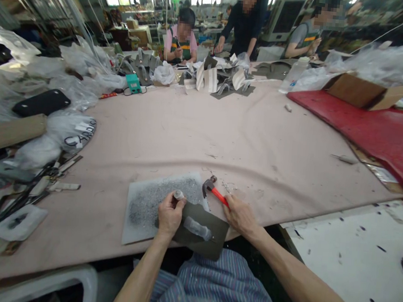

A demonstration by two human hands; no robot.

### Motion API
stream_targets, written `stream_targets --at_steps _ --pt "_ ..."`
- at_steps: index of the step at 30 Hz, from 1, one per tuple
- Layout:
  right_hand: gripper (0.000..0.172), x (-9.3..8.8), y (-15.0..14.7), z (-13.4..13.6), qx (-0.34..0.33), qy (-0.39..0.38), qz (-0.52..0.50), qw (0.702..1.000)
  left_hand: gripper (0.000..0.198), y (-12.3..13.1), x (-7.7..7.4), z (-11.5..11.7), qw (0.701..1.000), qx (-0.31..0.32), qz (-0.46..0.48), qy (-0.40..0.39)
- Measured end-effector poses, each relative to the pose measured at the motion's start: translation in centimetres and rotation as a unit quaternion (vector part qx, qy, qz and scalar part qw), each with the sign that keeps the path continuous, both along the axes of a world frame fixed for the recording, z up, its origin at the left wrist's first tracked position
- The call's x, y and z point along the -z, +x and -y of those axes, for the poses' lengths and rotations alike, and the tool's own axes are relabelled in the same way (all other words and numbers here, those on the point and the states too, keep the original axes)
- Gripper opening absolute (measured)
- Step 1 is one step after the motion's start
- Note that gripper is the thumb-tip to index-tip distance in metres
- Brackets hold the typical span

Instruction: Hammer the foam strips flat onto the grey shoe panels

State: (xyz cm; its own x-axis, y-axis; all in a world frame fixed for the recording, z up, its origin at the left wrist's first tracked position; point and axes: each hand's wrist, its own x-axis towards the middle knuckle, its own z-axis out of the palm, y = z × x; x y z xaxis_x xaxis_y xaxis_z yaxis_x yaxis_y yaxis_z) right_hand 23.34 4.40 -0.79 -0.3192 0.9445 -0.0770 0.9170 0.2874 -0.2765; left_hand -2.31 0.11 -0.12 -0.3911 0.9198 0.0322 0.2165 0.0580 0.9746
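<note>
At the table's near edge my left hand (169,218) is closed around a short cylindrical tool (178,195) with a pale round top, upright; its lower end is hidden. Under and beside that hand lies a dark olive sheet piece (218,225) with a translucent pale strip (197,228) across it. The piece partly covers a grey, pock-marked board (141,230) and hangs over the table edge towards my lap. To the right my right hand (240,214) grips a claw hammer (220,196) by its orange-red handle, its head low over the table beside the board's right edge.
Small metallic bits (225,187) lie beyond the hammer. A thin pointed tool (347,159) rests at right, near a red sheet (372,133) with an open carton (365,92). Hand tools and plastic bags (73,78) crowd the left. Several people work across the table (189,126).
</note>
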Motion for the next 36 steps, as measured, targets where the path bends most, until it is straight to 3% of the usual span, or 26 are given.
stream_targets --at_steps 4,6,8,10,12,14,19,23,28,31,36 --pt "0.029 0.2 0.0 -1.7 0.124 0.067 -0.007 0.990 0.021 -0.1 0.2 -0.1 1.000 0.020 0.012 0.010" --pt "0.031 -0.9 -0.8 -1.6 0.126 0.104 -0.068 0.984 0.021 -0.1 0.3 -0.2 0.999 0.027 0.019 0.012" --pt "0.029 -2.7 -2.2 -0.2 0.050 0.064 -0.179 0.980 0.022 -0.2 0.5 -0.4 0.999 0.028 0.027 0.010" --pt "0.031 -4.5 -4.1 2.3 -0.069 -0.071 -0.278 0.955 0.022 -0.1 0.6 -0.6 0.999 0.025 0.030 0.009" --pt "0.044 -5.8 -6.0 4.9 -0.164 -0.167 -0.293 0.927 0.021 0.1 0.7 -0.9 0.999 0.027 0.038 0.013" --pt "0.047 -6.3 -7.4 6.9 -0.203 -0.173 -0.266 0.926 0.020 0.3 0.4 -1.4 0.998 0.035 0.053 0.022" --pt "0.044 -5.3 -7.6 7.6 -0.112 -0.099 -0.239 0.959 0.021 0.4 -2.2 -2.8 0.995 0.030 0.075 0.063" --pt "0.039 -4.4 -6.4 7.2 -0.036 -0.113 -0.284 0.951 0.027 0.4 -3.4 -3.4 0.991 0.013 0.111 0.080" --pt "0.043 -4.5 -6.9 7.7 0.029 -0.155 -0.341 0.927 0.040 1.6 -1.3 -3.4 0.982 0.055 0.177 0.032" --pt "0.045 -4.7 -7.6 7.9 0.045 -0.166 -0.352 0.920 0.038 1.9 0.2 -3.3 0.983 0.072 0.168 0.015" --pt "0.041 -4.1 -6.8 7.3 0.047 -0.153 -0.368 0.916 0.032 1.4 0.7 -3.2 0.985 0.089 0.147 0.011"
